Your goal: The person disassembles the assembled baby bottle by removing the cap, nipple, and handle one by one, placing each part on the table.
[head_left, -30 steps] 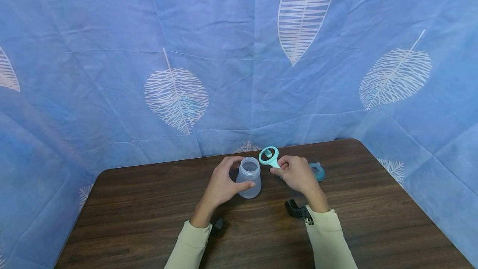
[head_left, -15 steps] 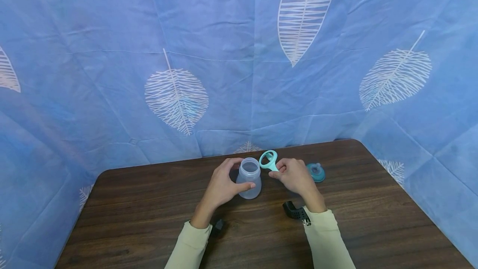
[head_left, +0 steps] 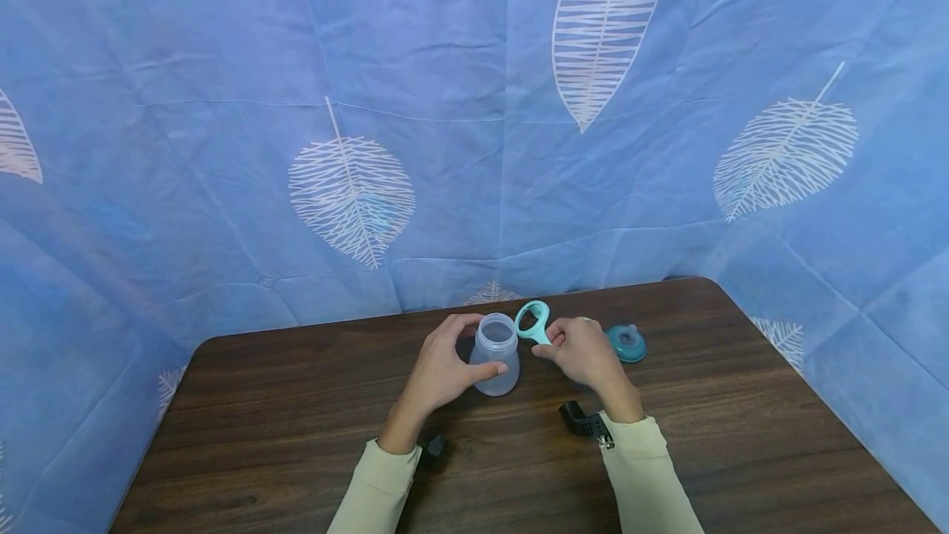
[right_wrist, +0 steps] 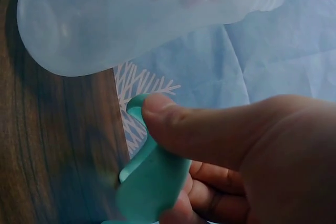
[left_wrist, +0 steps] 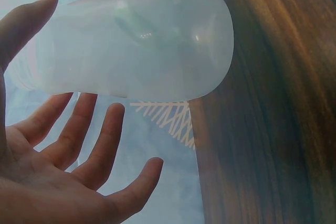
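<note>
A translucent, open-necked baby bottle [head_left: 495, 371] stands upright on the table. My left hand [head_left: 443, 363] holds it round its upper part, thumb on the near side and fingers on the far side. The left wrist view shows fingertips touching the bottle wall [left_wrist: 147, 40]. Just right of the bottle, my right hand [head_left: 587, 351] pinches a teal bottle handle [head_left: 541, 335] with a ring at its end. In the right wrist view the thumb lies along the teal handle [right_wrist: 155, 179]; the curled fingers are behind it. The ring is close beside the bottle's neck.
A teal collar with a clear nipple [head_left: 627, 344] lies on the table right of my right hand. The brown wooden table [head_left: 296, 410] reaches back to a blue cloth [head_left: 460, 188] with white leaf prints. Black straps [head_left: 583, 420] sit at the wrists.
My right hand has come slightly down and toward me with the handle, whose ring has lowered and tilted. More of the nipple collar shows. The left hand and bottle have stayed put.
</note>
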`<state>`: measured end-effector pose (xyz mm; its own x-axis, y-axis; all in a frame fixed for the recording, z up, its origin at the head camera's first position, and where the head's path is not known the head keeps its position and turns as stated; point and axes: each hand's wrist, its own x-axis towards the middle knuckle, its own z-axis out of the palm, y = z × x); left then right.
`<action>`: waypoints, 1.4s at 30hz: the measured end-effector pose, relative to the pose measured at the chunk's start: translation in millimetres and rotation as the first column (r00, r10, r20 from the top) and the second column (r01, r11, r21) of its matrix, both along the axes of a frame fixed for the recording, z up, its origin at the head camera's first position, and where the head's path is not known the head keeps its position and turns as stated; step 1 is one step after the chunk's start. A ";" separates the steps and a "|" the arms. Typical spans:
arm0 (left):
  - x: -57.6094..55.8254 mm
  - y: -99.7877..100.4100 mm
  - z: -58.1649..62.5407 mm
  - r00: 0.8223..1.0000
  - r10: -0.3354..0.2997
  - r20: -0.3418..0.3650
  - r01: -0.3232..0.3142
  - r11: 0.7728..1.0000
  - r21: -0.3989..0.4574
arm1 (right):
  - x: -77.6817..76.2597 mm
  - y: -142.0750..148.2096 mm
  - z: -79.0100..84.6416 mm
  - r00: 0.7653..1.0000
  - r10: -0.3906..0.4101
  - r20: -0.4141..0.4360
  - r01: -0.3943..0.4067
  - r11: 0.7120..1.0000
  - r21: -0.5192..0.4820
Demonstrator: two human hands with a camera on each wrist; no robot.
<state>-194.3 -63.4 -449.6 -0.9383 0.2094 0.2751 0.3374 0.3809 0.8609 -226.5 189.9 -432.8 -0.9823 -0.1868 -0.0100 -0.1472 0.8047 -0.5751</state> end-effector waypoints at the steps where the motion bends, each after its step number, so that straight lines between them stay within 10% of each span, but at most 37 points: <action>1: 0.1 0.0 0.0 1.000 0.000 0.001 0.000 1.000 -0.002 | 0.1 -0.5 -0.5 1.000 -0.001 0.005 0.001 1.000 0.003; 42: 2.0 0.4 3.0 0.999 0.025 0.021 -0.024 0.998 -0.056 | 2.8 -4.3 -11.3 0.993 0.075 0.086 -0.076 0.997 0.009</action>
<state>-192.3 -62.9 -446.6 -0.9490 0.2007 0.2431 0.3088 0.4361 0.8453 -223.7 185.6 -444.1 -0.9609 -0.2598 -0.0957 -0.1586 0.8000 -0.5787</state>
